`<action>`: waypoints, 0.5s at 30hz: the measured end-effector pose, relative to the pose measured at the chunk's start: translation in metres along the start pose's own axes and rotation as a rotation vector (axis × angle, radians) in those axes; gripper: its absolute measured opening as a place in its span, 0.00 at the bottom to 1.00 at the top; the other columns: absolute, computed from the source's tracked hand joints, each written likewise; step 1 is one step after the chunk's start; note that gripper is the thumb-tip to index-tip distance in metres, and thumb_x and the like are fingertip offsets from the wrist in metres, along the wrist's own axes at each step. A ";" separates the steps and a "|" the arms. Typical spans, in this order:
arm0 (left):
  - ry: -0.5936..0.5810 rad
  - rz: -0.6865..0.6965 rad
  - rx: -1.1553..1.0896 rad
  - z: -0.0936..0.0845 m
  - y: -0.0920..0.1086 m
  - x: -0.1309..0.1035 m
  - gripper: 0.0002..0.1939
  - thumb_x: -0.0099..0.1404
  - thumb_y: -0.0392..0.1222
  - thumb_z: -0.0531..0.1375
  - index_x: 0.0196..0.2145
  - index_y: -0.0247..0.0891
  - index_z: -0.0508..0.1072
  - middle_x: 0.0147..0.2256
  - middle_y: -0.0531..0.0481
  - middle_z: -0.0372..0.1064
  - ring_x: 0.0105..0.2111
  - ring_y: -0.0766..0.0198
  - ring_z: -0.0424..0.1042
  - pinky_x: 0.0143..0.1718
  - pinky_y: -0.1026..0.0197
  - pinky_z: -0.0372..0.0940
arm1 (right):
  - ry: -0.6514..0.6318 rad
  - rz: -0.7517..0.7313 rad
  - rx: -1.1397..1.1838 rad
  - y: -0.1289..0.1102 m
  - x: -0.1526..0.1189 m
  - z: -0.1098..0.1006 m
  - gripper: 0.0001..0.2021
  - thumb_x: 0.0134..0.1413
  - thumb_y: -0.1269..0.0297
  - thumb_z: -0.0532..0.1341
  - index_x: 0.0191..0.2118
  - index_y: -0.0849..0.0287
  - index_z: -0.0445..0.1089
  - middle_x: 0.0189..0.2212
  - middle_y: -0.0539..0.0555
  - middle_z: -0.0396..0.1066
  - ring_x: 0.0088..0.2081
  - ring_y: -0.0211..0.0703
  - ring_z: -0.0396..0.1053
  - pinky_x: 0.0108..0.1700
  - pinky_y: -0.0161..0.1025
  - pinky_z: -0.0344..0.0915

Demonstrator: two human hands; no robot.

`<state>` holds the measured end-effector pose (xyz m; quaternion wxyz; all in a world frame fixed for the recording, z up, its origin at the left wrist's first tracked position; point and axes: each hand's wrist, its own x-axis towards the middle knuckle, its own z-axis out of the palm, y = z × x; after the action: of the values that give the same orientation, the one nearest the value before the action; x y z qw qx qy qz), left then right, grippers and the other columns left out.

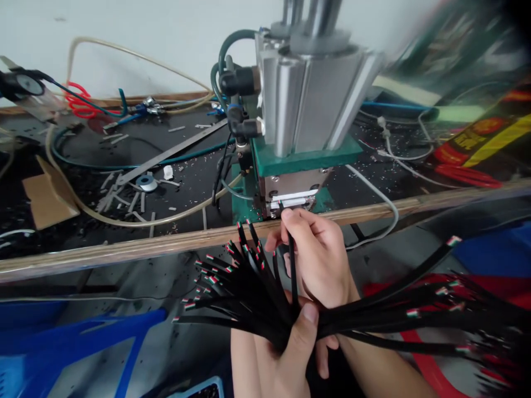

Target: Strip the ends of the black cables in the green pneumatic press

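My left hand (pixel 292 354) is wrapped round a thick bundle of black cables (pixel 257 298), its thumb across the top. Red, white and green wire ends show at the cable tips, which fan out on both sides of the hand. In front of it, my right hand (pixel 317 254) pinches one black cable (pixel 292 271) between thumb and fingers. That cable's tip is at the front slot of a pneumatic press (pixel 307 105), close to the metal blades. How far the tip reaches in, I cannot tell.
The press stands on a green base at the edge of a black bench (pixel 186 232) with scattered scraps. Air hoses (pixel 124 224), a tape roll (pixel 146 183), and a cardboard piece (pixel 50 193) lie left. A yellow-and-black can (pixel 485 135) is right; a blue frame (pixel 83 337) stands below.
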<state>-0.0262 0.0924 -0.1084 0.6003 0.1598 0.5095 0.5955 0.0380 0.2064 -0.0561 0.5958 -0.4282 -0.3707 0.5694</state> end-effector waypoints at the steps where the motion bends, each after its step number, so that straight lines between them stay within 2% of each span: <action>1: 0.008 0.002 0.013 0.000 0.001 0.001 0.18 0.64 0.53 0.80 0.46 0.43 0.84 0.19 0.54 0.70 0.14 0.62 0.67 0.15 0.61 0.67 | 0.010 0.001 -0.015 -0.001 0.001 0.001 0.22 0.73 0.53 0.66 0.25 0.54 0.69 0.21 0.49 0.78 0.19 0.36 0.66 0.25 0.34 0.63; 3: 0.051 0.021 0.046 0.000 0.004 0.002 0.19 0.62 0.53 0.81 0.44 0.42 0.85 0.28 0.48 0.80 0.23 0.54 0.79 0.20 0.60 0.73 | 0.043 0.006 -0.065 -0.002 0.003 0.001 0.22 0.71 0.54 0.66 0.24 0.54 0.69 0.21 0.49 0.78 0.20 0.37 0.68 0.24 0.34 0.62; 5: 0.103 0.054 0.082 0.000 0.006 0.002 0.19 0.61 0.53 0.81 0.44 0.42 0.85 0.36 0.44 0.85 0.30 0.50 0.84 0.25 0.58 0.78 | 0.067 0.024 -0.092 -0.003 0.004 0.002 0.22 0.71 0.53 0.66 0.24 0.54 0.69 0.21 0.50 0.79 0.21 0.39 0.71 0.25 0.34 0.64; 8: 0.088 0.069 0.123 -0.001 0.010 0.002 0.18 0.61 0.53 0.81 0.41 0.42 0.86 0.34 0.45 0.84 0.29 0.51 0.83 0.28 0.56 0.80 | 0.071 0.044 -0.061 -0.002 0.004 0.004 0.22 0.70 0.54 0.66 0.23 0.54 0.69 0.24 0.52 0.81 0.24 0.41 0.76 0.27 0.35 0.69; 12: 0.056 0.085 0.095 0.000 0.013 0.004 0.17 0.61 0.52 0.82 0.42 0.42 0.87 0.38 0.43 0.85 0.33 0.48 0.84 0.31 0.54 0.81 | 0.076 0.076 -0.002 -0.003 0.004 0.007 0.21 0.69 0.55 0.65 0.22 0.53 0.68 0.22 0.51 0.79 0.20 0.41 0.74 0.22 0.34 0.66; 15: 0.021 0.079 0.089 0.002 0.014 0.007 0.19 0.62 0.55 0.81 0.42 0.41 0.87 0.35 0.42 0.85 0.25 0.53 0.80 0.26 0.55 0.79 | 0.082 0.078 -0.005 -0.006 0.004 0.009 0.21 0.66 0.55 0.66 0.22 0.53 0.67 0.20 0.50 0.77 0.19 0.42 0.75 0.21 0.34 0.67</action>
<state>-0.0339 0.1022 -0.0996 0.5632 0.2001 0.5348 0.5973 0.0318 0.2113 -0.0471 0.5867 -0.4668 -0.3306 0.5733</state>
